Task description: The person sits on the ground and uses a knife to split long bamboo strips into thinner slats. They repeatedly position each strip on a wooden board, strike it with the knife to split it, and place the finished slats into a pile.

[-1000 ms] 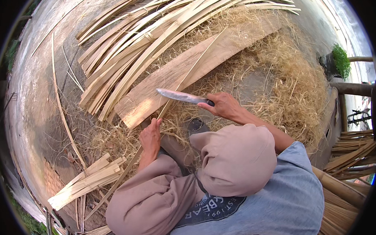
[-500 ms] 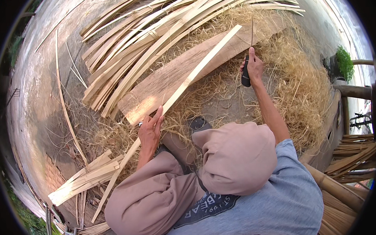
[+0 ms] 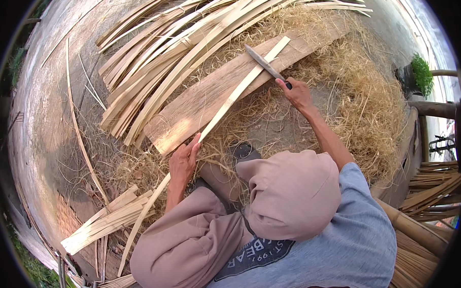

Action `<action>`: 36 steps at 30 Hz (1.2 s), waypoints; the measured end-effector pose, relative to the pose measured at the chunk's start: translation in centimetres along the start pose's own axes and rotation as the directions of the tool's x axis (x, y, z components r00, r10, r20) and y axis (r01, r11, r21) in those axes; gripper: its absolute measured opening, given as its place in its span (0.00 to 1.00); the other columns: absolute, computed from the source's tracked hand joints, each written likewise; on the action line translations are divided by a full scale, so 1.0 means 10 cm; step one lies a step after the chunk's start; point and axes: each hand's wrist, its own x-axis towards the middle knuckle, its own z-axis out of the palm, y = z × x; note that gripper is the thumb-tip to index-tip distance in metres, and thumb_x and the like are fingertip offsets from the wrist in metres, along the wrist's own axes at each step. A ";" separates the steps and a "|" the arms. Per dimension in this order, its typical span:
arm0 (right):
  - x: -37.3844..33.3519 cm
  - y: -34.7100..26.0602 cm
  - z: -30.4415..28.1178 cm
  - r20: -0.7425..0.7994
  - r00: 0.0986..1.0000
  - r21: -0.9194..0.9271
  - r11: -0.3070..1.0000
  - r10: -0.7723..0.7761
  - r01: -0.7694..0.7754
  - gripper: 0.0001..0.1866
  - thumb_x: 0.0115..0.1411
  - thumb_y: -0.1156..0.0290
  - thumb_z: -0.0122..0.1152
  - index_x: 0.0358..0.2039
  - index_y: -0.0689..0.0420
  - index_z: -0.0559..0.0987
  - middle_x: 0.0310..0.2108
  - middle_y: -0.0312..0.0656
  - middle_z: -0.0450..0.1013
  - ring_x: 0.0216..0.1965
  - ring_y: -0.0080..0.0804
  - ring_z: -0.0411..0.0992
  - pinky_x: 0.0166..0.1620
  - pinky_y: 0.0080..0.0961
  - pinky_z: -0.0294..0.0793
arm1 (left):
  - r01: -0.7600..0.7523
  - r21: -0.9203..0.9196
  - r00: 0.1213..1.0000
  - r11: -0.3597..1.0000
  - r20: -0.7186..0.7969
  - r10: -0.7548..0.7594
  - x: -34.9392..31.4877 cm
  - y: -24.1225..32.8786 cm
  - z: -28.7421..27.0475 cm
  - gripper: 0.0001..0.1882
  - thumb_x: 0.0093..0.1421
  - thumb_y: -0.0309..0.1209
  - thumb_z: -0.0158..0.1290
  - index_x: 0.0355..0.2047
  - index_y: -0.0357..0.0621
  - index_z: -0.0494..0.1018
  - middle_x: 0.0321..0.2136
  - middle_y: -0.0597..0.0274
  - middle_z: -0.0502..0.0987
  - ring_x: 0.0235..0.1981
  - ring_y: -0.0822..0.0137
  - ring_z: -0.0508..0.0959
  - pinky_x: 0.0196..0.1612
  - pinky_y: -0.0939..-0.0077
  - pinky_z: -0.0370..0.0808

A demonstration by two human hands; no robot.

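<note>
My left hand is closed around a long pale bamboo strip. The strip slants up to the right over a brown wooden board, and its lower end passes beside my knee. My right hand grips the dark handle of a knife. The knife's long blade points up and left, lying across the strip near its far end. Whether the blade's edge bites into the strip cannot be made out.
Beyond the board lies a large bundle of bamboo strips. Curly shavings cover the ground around the board. A smaller stack of strips lies at lower left. A bamboo pole and more strips are at right.
My right hand has shifted left and slightly down, and the knife has swung from pointing up to lying across the strip. My left hand stays nearly in place, still holding the strip.
</note>
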 end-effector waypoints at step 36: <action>-0.85 -1.08 0.17 0.283 0.928 0.165 0.966 -0.241 0.201 0.31 0.67 0.40 0.57 0.26 0.59 0.77 0.21 0.52 0.74 0.25 0.52 0.76 0.33 0.46 0.74 | 0.089 0.028 0.996 0.996 -0.026 -0.088 -0.19 -0.09 0.19 0.13 0.72 0.38 0.50 0.36 0.41 0.73 0.22 0.38 0.75 0.27 0.35 0.76 0.29 0.44 0.68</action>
